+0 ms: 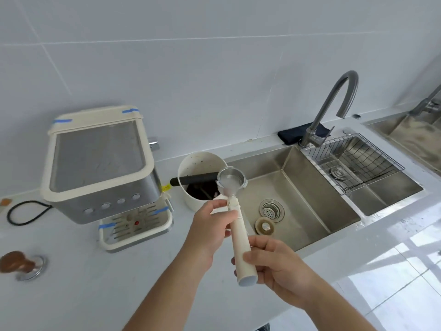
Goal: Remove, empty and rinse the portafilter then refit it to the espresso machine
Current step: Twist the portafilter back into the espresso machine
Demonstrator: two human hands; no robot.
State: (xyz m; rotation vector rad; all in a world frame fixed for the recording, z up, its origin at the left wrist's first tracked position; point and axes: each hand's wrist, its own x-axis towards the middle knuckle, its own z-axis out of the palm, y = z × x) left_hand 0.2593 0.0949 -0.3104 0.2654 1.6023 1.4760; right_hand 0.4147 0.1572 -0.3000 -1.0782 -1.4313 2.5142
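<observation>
The portafilter (239, 225) has a cream handle and a steel basket that faces up and looks free of grounds. It hangs in the air between the knock box and the sink. My right hand (274, 263) grips the lower end of the handle. My left hand (212, 223) pinches the handle just below the basket. The cream and steel espresso machine (100, 168) stands on the counter to the left, with its drip tray in front. The grey gooseneck faucet (334, 103) rises behind the sink, and no water is seen running.
A cream knock box (195, 168) with a black bar and dark grounds stands beside the sink (298, 192). A loose drain plug (265, 226) lies by the strainer. A wire rack (353, 161) sits over the right basin. A brown-handled tamper (21, 263) lies at far left, and a black cable (26, 211) loops nearby.
</observation>
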